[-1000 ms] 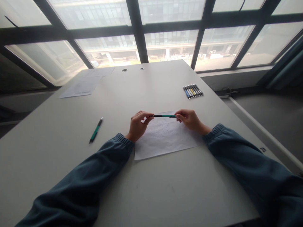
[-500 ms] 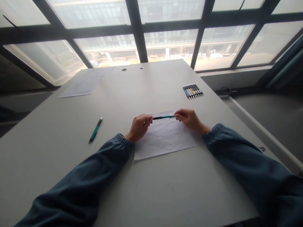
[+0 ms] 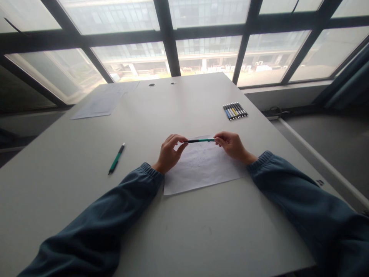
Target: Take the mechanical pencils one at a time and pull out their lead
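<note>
A green and black pen (image 3: 201, 141) is held level between my two hands, over the upper part of a white sheet of paper (image 3: 198, 179) with faint marks on it. My left hand (image 3: 169, 153) pinches the pen's black end between thumb and fingertips. At the other end, the one with the clip, my right hand (image 3: 230, 145) has its fingers closed round the tip. A second green and black pen (image 3: 117, 158) lies on the table to the left of my left hand.
Several pens (image 3: 235, 111) lie side by side in a row towards the right edge of the white table (image 3: 184, 238). More paper sheets (image 3: 98, 103) rest at the far left. Large dark-framed windows (image 3: 170, 57) stand behind the table.
My left hand's fingers have straightened from a curled grip into a fingertip pinch on the pen's end. The pen has risen slightly at that end; my right hand has barely moved.
</note>
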Motion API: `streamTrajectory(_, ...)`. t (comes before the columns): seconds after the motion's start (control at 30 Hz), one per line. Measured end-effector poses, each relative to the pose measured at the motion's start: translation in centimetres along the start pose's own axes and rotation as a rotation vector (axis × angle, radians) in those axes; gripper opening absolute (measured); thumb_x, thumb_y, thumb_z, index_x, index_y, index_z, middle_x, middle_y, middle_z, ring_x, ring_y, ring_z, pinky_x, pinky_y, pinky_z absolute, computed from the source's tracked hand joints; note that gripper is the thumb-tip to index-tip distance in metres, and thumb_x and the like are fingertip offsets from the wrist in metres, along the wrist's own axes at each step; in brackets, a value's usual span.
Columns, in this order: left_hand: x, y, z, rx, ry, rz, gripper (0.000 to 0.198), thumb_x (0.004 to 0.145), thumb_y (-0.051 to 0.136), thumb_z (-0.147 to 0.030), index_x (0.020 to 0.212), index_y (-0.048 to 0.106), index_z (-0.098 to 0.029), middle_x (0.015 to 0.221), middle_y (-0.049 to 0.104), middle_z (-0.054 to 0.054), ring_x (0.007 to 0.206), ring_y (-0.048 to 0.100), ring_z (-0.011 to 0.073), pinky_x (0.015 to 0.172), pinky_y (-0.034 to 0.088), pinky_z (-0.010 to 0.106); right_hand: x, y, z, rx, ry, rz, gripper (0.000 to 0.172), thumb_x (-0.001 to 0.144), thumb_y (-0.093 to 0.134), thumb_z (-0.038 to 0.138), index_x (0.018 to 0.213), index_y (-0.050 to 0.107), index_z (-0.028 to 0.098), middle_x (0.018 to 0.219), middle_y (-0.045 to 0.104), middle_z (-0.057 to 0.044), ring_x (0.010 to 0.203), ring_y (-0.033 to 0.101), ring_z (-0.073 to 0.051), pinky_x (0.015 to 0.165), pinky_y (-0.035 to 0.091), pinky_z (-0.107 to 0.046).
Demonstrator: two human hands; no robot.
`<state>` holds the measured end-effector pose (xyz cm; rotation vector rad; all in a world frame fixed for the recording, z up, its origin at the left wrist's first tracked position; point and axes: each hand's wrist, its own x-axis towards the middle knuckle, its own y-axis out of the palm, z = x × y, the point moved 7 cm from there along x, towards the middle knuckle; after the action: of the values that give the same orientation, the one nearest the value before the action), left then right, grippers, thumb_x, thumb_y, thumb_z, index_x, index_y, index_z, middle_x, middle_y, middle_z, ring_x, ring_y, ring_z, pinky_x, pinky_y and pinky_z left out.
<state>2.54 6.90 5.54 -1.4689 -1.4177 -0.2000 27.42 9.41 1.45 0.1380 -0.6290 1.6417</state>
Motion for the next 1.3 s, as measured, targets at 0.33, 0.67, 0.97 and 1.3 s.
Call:
streamTrajectory(0.33,-0.1,0.2,0.5,0.002,-0.064,0.017,0.014,0.094,0.066,-0.034,0.091,0.067,-0.020,0.082,0.068,0.002,0.077,0.062,0.0150,0.071,0.051,0.028,-0.1,0.3,1.1,-0.022,-0.075,0.041,0.020,0.092,0.064,0.038,0.102,0.069,0.021,0.092,0.067,-0.005,0.086,0.063,-0.019,0.073,0.052,-0.030)
streamTrajectory(0.67,-0.1,0.5,0.2,-0.032,-0.022,0.055,0.015,0.095,0.066,-0.032,0.089,0.066,-0.019,0.080,0.067,0.002,0.074,0.061,0.0133,0.068,0.049,0.026,-0.6,1.7,2.7,-0.257,-0.324,0.190,0.020,0.101,0.055,0.035,0.096,0.066,0.019,0.083,0.061,-0.004,0.070,0.053,-0.015,0.067,0.044,-0.029)
streamTrajectory(0.97,-0.5,1.2,0.5,-0.062,-0.057,0.172,0.040,0.101,0.053,-0.040,0.069,0.062,-0.017,0.065,0.062,0.002,0.062,0.057,0.0124,0.057,0.043,0.024,-0.9,1.7,2.9,-0.290,-0.296,0.187,0.014,0.094,0.061,0.023,0.107,0.064,0.020,0.083,0.066,-0.002,0.064,0.053,-0.013,0.065,0.045,-0.027)
streamTrajectory(1.3,-0.6,1.7,0.6,-0.119,-0.039,0.245,0.043,0.104,0.046,-0.043,0.077,0.070,-0.018,0.074,0.070,0.004,0.072,0.064,0.0162,0.072,0.049,0.030,-0.9,1.8,3.2,-0.287,-0.376,0.194,0.021,0.102,0.052,0.035,0.100,0.066,0.020,0.089,0.068,-0.005,0.073,0.059,-0.016,0.069,0.045,-0.028)
